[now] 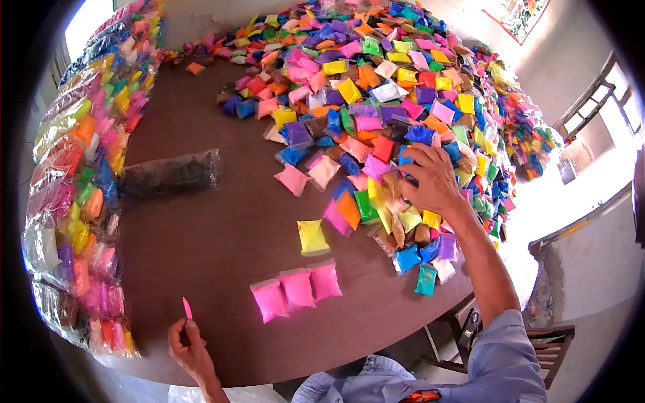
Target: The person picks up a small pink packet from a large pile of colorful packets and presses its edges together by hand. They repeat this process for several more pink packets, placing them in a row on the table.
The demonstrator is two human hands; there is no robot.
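Observation:
My left hand (pixel 193 349), at the near left of the table, pinches a slim, pointed pink tool (pixel 187 308) that sticks up from between thumb and finger. My right hand (pixel 430 176) reaches over the heap of small coloured packets (pixel 376 111), its fingers bent and apart among them. A blue packet (pixel 405 156) lies beside its fingertips, which are partly hidden. Three bright pink packets (pixel 296 289) lie in a row between my hands, edges touching. Just above them rests a single yellow packet (pixel 312 237).
Clear bags filled with coloured packets (pixel 74 195) are stacked along the left edge. A dark, plastic-wrapped bundle (pixel 171 173) lies on the brown table (pixel 195 245). More packets (pixel 527 131) are piled at the far right. A wooden chair (pixel 547 346) stands by the near right edge.

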